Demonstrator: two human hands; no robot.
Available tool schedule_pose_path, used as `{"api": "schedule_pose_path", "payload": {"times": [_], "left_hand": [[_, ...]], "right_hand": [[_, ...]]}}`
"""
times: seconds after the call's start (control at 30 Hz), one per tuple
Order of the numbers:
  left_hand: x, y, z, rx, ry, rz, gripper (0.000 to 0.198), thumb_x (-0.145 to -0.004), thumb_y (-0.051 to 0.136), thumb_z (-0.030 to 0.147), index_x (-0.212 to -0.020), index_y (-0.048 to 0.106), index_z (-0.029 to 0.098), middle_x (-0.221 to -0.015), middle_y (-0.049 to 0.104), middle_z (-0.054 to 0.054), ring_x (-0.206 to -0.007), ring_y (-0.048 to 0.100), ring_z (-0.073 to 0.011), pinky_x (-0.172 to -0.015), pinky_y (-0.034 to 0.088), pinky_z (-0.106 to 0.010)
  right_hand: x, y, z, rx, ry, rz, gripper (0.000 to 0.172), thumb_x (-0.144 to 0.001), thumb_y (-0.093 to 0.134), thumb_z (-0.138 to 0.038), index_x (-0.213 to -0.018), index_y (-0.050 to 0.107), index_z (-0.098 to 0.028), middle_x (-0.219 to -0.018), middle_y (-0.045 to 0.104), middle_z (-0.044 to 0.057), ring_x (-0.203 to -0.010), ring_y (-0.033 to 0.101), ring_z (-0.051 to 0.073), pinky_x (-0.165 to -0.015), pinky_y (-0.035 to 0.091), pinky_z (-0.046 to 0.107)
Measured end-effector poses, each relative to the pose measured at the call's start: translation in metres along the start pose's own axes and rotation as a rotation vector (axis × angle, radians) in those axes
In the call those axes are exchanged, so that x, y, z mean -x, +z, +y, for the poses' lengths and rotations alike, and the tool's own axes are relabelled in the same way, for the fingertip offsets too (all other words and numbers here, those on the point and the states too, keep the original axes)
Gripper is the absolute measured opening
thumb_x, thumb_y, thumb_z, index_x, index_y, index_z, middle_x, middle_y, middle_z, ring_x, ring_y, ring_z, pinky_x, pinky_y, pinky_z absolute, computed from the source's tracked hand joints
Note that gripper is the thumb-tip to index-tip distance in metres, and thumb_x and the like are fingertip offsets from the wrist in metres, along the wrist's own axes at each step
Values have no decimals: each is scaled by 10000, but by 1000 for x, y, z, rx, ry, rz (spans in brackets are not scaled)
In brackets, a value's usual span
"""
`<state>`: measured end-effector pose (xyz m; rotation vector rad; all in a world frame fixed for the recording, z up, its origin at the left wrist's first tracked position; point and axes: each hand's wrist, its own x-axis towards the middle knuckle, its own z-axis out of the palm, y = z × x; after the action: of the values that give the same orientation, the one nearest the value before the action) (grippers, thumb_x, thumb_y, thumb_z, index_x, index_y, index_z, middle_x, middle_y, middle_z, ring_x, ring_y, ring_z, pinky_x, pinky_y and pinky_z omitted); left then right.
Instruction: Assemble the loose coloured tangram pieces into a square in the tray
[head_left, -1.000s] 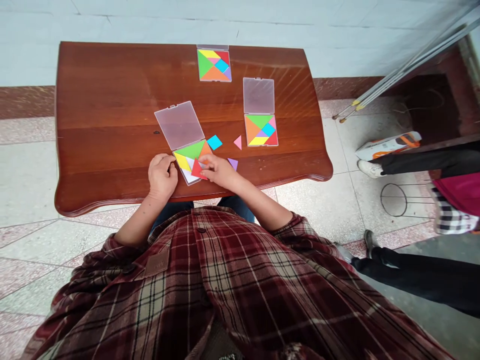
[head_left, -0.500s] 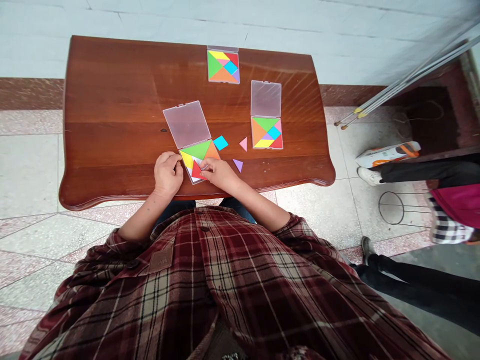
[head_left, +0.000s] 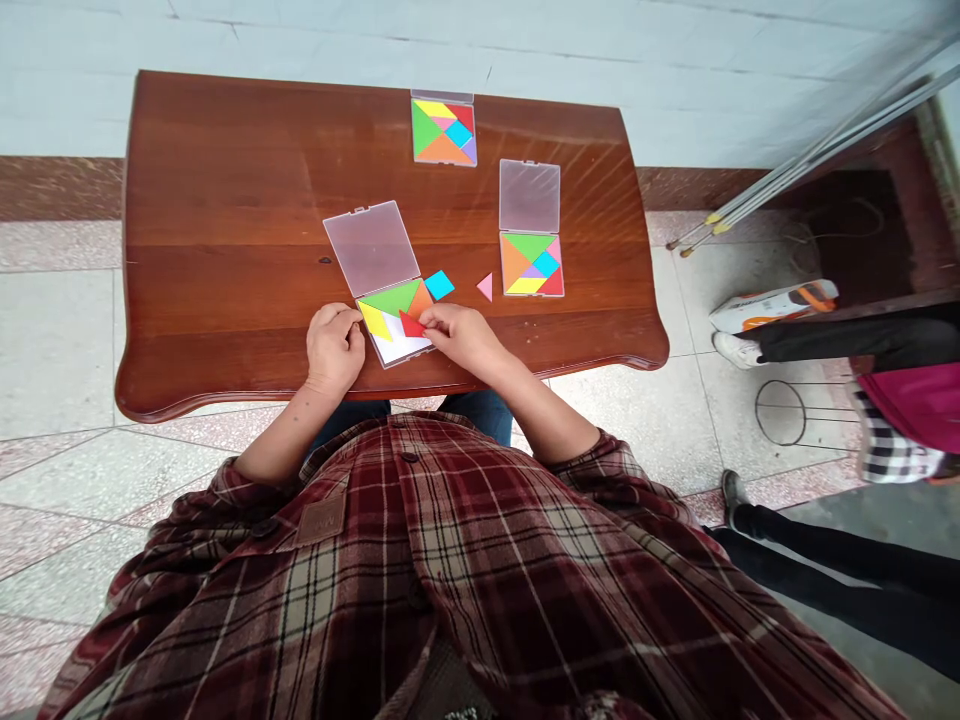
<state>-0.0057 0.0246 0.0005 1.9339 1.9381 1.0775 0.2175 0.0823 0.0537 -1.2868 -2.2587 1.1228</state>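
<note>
Seen from above the seated person's head, a wooden table (head_left: 225,200) is filling the upper half of the view. Near its front edge an open puzzle tray (head_left: 401,330) is lying turned a little off square, its clear lid (head_left: 370,248) folded back towards the far left. The right hand (head_left: 465,338) is pinching a red triangle (head_left: 412,324) between fingertips and thumb, resting it over the tray's white floor with one corner pointing towards the near edge — its long side is running roughly left to right. The left hand (head_left: 334,345) is curled loosely, fingertips pressing the tray's left edge beside a yellow piece (head_left: 375,320). A green piece (head_left: 394,297) and an orange piece (head_left: 420,298) are already sitting in the tray's far half.

The right hand is covering the tray's right corner, so anything lying there is hidden. A blue square (head_left: 439,285) and a pink triangle (head_left: 486,287) are lying loose just beyond the tray. Two filled trays — one to the right (head_left: 532,265), one at the far edge (head_left: 444,131) — are sitting well apart. The table's left half is bare wood.
</note>
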Motion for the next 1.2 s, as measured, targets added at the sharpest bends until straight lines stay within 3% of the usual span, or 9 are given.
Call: {"api": "schedule_pose_path", "payload": {"times": [0.07, 0.17, 0.3, 0.47, 0.63, 0.77, 1.03, 1.2], "left_hand": [[0, 0, 0, 10, -2, -3, 211, -792, 474, 130, -869, 659, 199, -941, 636, -65, -909, 575, -223, -870, 480, -403], [0, 0, 0, 8, -2, 2, 208, -785, 477, 127, -860, 658, 195, -938, 640, -66, -902, 575, -223, -862, 480, -405], [0, 0, 1, -13, 9, 14, 196, -787, 480, 131, -846, 655, 195, -922, 642, -57, -887, 577, -212, -850, 482, -387], [0, 1, 1, -17, 22, 20, 193, -789, 484, 130, -840, 657, 199, -921, 652, -54, -886, 585, -211, -844, 485, -382], [1, -1, 0, 21, 10, 34, 212, -802, 478, 126, -885, 661, 193, -944, 652, -58, -901, 595, -205, -857, 494, -371], [2, -4, 0, 84, 3, 55, 214, -816, 471, 126, -901, 656, 193, -945, 661, -53, -912, 610, -188, -860, 509, -340], [6, -7, 3, 123, 29, 69, 225, -834, 457, 145, -914, 662, 191, -942, 669, -51, -894, 620, -179, -851, 519, -328], [11, -11, 6, 108, 102, -10, 280, -888, 422, 183, -1023, 667, 191, -1023, 663, -70, -952, 612, -188, -880, 514, -348]], "right_hand": [[4, -1, -8, 218, -99, -29, 163, -889, 496, -117, -911, 648, -174, -959, 673, 56, -900, 585, 172, -781, 407, 290], [12, 9, -20, 484, -129, -82, 239, -968, 440, -162, -1011, 674, -145, -1019, 674, 110, -901, 588, 195, -764, 397, 303], [23, 27, -27, 605, -133, -76, 319, -1009, 367, -179, -1061, 677, -125, -1013, 672, 131, -858, 586, 195, -737, 388, 304], [24, 29, -24, 389, -115, -3, 225, -960, 442, -159, -981, 666, -162, -992, 674, 90, -871, 577, 177, -734, 383, 278], [8, 25, -13, -48, 57, -72, 75, -826, 555, -127, -804, 600, -183, -789, 643, -15, -711, 552, 119, -694, 384, 246], [-3, 25, -4, -240, 113, -69, 29, -775, 570, -159, -778, 582, -186, -728, 611, -38, -678, 537, 109, -701, 403, 253], [-10, 25, 0, -275, 122, -179, 24, -739, 600, -159, -755, 608, -175, -703, 597, -40, -663, 522, 102, -675, 386, 254], [-14, 27, 1, -167, 87, -192, 50, -763, 612, -132, -783, 639, -169, -715, 626, -41, -676, 545, 97, -685, 373, 242]]}}
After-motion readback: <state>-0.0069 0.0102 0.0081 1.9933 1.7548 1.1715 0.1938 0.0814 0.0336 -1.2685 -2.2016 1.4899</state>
